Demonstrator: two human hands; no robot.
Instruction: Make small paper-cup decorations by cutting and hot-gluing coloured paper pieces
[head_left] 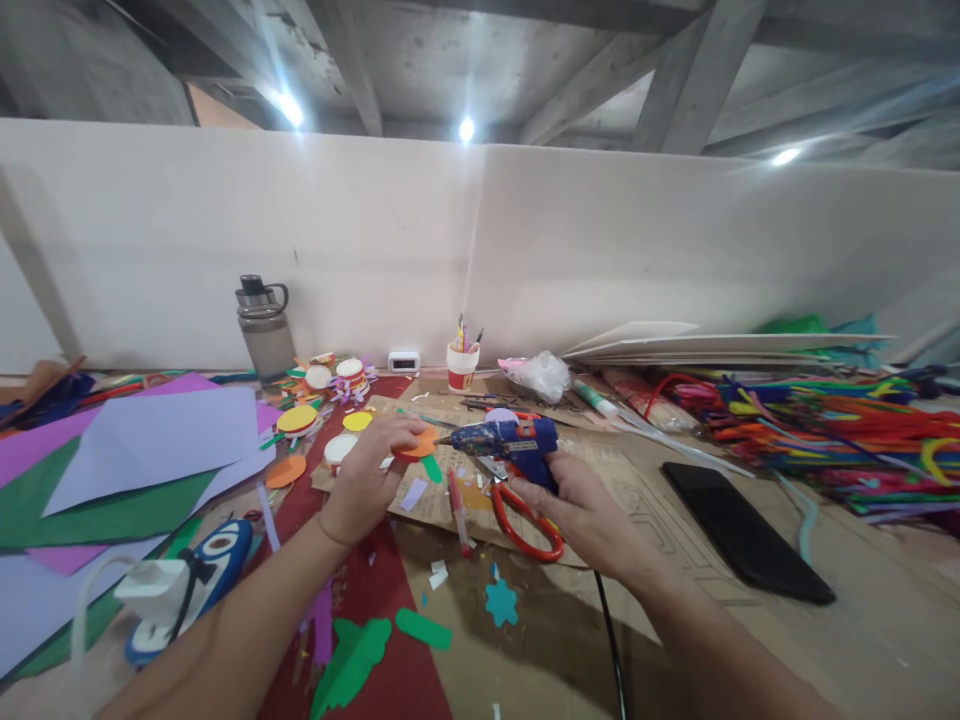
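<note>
My right hand [581, 505] is wrapped round the handle of a blue hot glue gun [510, 440], whose nozzle points left. In my left hand [375, 470] is an orange paper disc [420, 443], held by its left side with the nozzle tip at its right edge. Whether the tip touches the disc I cannot tell. Red-handled scissors [529, 530] lie beneath the gun, and a red pen [458, 512] rests to their left. Beyond my left hand are a yellow disc [358, 421] and a white round piece [341, 450]. Another orange disc [286, 471] lies to its left.
Coloured paper sheets [157, 440] and a power strip [217, 565] occupy the left. A water bottle [266, 330] and a paper cup of pens [463, 365] stand behind. A black phone [742, 530] and many pipe cleaners [825, 420] lie right. The gun's cord [611, 640] runs toward me.
</note>
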